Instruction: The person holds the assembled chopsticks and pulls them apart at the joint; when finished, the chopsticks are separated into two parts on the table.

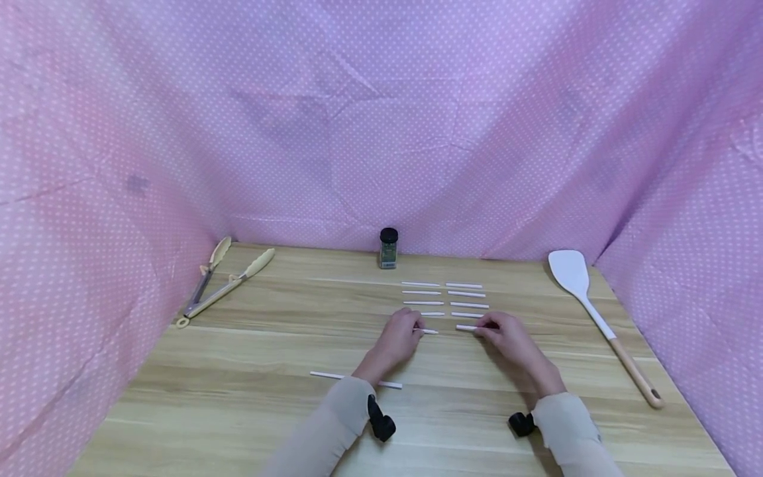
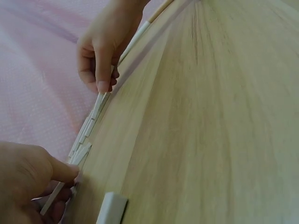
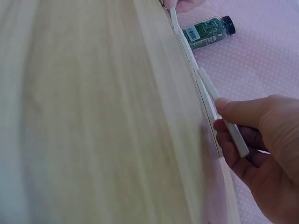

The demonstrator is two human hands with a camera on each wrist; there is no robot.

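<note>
Between thumb and fingers, my left hand [image 1: 398,338] pinches a short white stick [image 1: 429,331] with a tapered tip. To its right, my right hand [image 1: 509,339] pinches another short white stick [image 1: 465,328]; the right wrist view shows this stick [image 3: 236,135] slanting across the fingers. Just beyond the hands, short white sticks lie in two columns: tapered sticks [image 1: 422,303] on the left and blunt-ended sticks [image 1: 467,295] on the right. A longer white stick [image 1: 326,375] lies nearer the front, its middle hidden under my left wrist.
A black-capped jar of green flakes [image 1: 388,250] stands at the back. Spread tongs [image 1: 217,295] lie at the left. A white spatula [image 1: 572,273] with a wooden handle lies along the right side. Pink dotted cloth [image 1: 381,132] surrounds the wooden table [image 1: 238,411].
</note>
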